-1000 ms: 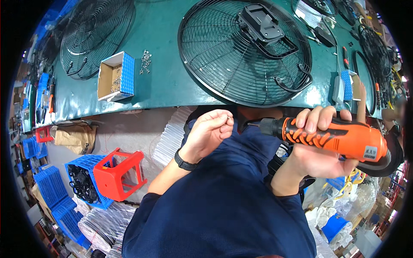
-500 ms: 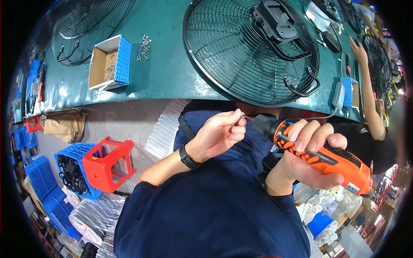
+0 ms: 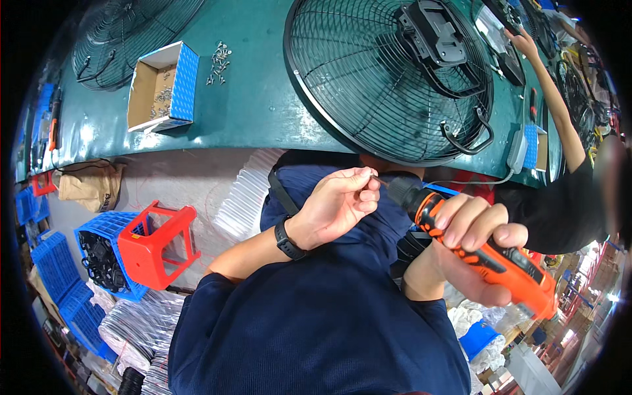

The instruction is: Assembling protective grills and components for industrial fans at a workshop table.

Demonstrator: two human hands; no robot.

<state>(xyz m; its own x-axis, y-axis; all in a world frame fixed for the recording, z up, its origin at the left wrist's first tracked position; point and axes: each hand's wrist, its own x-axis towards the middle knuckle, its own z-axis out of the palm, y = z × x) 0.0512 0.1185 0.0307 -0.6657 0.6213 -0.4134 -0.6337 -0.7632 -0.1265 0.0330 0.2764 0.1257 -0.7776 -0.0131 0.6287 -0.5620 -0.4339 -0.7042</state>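
Note:
My right hand [image 3: 471, 240] is wrapped round an orange and black electric screwdriver [image 3: 520, 270], its bit pointing left. My left hand [image 3: 342, 204] pinches a small screw at the tip of the bit; the fingertips hide most of it. Both hands are in front of my body, just off the table's near edge. Beyond them on the table lies a round black fan guard [image 3: 368, 85] with a black bracket [image 3: 438, 36] at its hub and a curved handle [image 3: 484, 135] near its rim.
Loose screws [image 3: 220, 62] lie beside a blue-and-white box [image 3: 184, 85] with more screws. A second fan guard [image 3: 118, 39] is at the far left. A co-worker's arm [image 3: 553, 92] reaches in at right. A red stool [image 3: 141, 253] and blue crates [image 3: 56, 263] stand lower left.
The screwdriver has tilted and shifted slightly left with my right hand. My left hand keeps its pinch. The co-worker's hand has moved farther up over the table.

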